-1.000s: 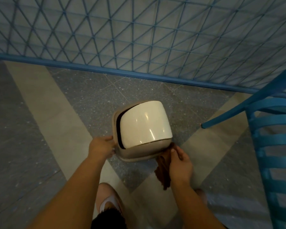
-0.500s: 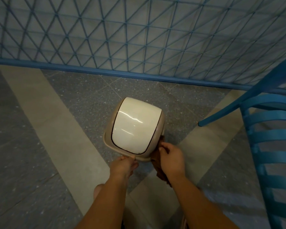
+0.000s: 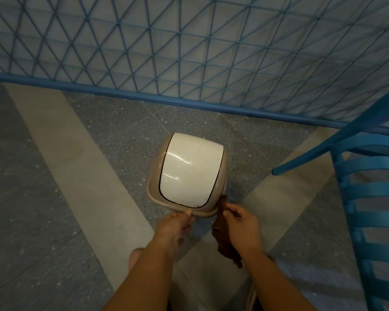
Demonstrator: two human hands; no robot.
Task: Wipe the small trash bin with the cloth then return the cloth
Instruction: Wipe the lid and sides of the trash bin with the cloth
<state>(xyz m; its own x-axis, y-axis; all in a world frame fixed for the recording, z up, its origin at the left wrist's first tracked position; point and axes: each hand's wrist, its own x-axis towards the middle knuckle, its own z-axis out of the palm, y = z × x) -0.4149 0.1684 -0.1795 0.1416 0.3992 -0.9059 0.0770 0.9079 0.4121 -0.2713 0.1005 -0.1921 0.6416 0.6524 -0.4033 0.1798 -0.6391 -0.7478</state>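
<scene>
1. Since half a second ago the left hand has stayed at the bin's near rim, while the swing lid has settled nearly shut.
2. Nearest, the left hand pinches the beige rim, thumb on top.
3. Just beside it, the right hand grips the brown cloth, whose upper end touches the bin's right corner while the rest hangs below.
4. The small trash bin stands on the speckled floor.
5. Right: a blue chair. Farthest: a blue lattice fence.
</scene>
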